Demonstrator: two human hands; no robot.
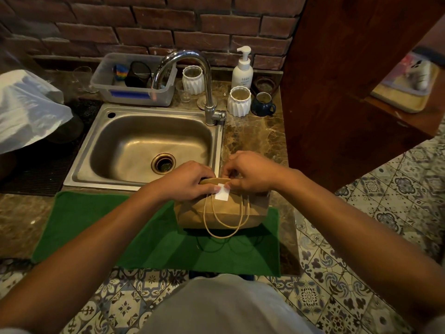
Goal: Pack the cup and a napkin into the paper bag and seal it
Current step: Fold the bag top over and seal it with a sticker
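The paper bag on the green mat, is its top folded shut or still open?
Folded shut: the paper bag has its top rolled over, both hands pinching the fold, and a white sticker sits over the edge.

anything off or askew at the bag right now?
Nothing serious. The white sticker sits slightly tilted on the folded top of the paper bag, with the left hand and right hand both pinching there. The bag stands upright on the green mat; no spills.

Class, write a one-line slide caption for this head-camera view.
Both hands press a white sticker onto the folded paper bag.
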